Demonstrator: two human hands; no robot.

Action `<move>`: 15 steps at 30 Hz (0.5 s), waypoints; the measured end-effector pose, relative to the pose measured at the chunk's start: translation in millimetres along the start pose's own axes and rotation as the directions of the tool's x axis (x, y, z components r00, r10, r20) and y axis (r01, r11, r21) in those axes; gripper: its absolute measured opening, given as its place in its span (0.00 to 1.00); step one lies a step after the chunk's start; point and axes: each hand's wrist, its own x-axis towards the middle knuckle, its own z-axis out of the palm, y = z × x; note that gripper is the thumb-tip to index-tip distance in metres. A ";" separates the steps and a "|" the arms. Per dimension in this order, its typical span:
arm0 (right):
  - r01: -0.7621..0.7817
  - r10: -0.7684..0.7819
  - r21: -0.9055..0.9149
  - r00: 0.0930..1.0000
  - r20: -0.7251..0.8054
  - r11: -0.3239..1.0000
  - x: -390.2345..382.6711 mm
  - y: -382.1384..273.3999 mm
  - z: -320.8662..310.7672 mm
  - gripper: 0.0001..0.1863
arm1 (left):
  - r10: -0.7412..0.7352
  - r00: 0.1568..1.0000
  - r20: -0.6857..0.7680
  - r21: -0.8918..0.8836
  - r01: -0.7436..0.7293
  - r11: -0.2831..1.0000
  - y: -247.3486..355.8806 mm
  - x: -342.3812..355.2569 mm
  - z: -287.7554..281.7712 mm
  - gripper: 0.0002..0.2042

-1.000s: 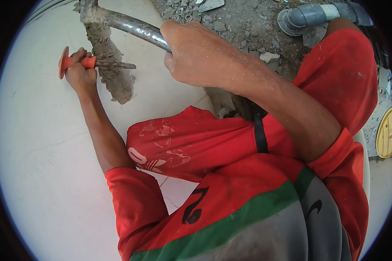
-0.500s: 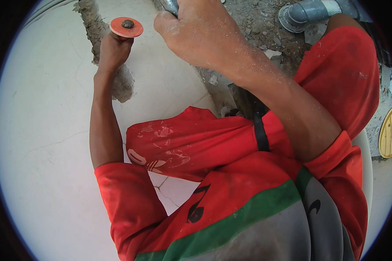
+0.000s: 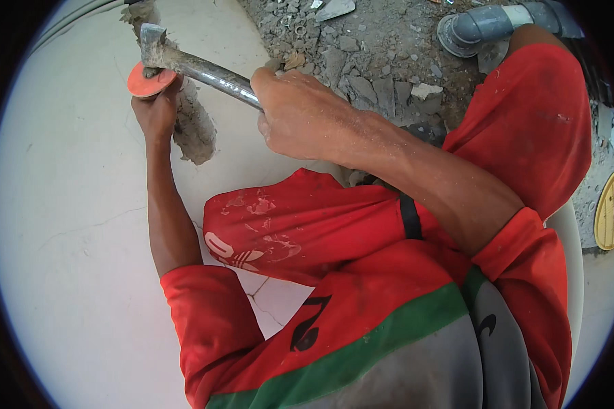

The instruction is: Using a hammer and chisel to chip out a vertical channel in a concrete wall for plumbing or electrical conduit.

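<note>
My left hand (image 3: 156, 117) is wrapped round a chisel (image 3: 147, 85) just under its round orange hand guard. Below the guard, my fist hides the chisel's shaft and tip. In my right hand (image 3: 310, 117) is a hammer (image 3: 218, 76), gripped by its shiny metal handle. The dusty hammer head lies at the chisel's dark struck end and looks to be touching it. Beside my left hand, a rough groove (image 3: 196, 129) is cut into the pale wall (image 3: 75, 163), baring grey material.
Rubble and broken chunks (image 3: 361, 61) cover the ground at the upper right. A grey pipe elbow (image 3: 467, 33) stands there near my knee. Thin cables (image 3: 82, 15) run along the upper left. At the far right lies a yellow lid-like object (image 3: 605, 211).
My right hand has swung the hammer down and left, bringing its head to the chisel's end. My left hand and the chisel have shifted down and a little left.
</note>
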 end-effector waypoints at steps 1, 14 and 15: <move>-0.002 0.002 -0.003 1.000 0.000 1.000 -1.5 -2.4 -2.5 0.10 | -0.001 1.000 0.001 -0.003 0.001 1.000 2.8 -2.0 -8.9 0.07; 0.180 -0.146 0.100 0.948 -0.283 0.979 7.1 -51.5 -37.2 0.12 | -0.011 0.994 0.107 -0.023 0.013 1.000 6.9 2.3 -17.0 0.05; 0.248 -0.188 0.117 0.908 -0.375 0.962 10.6 -53.2 -34.3 0.12 | -0.015 0.994 0.107 -0.040 0.020 0.999 8.4 4.9 -16.4 0.06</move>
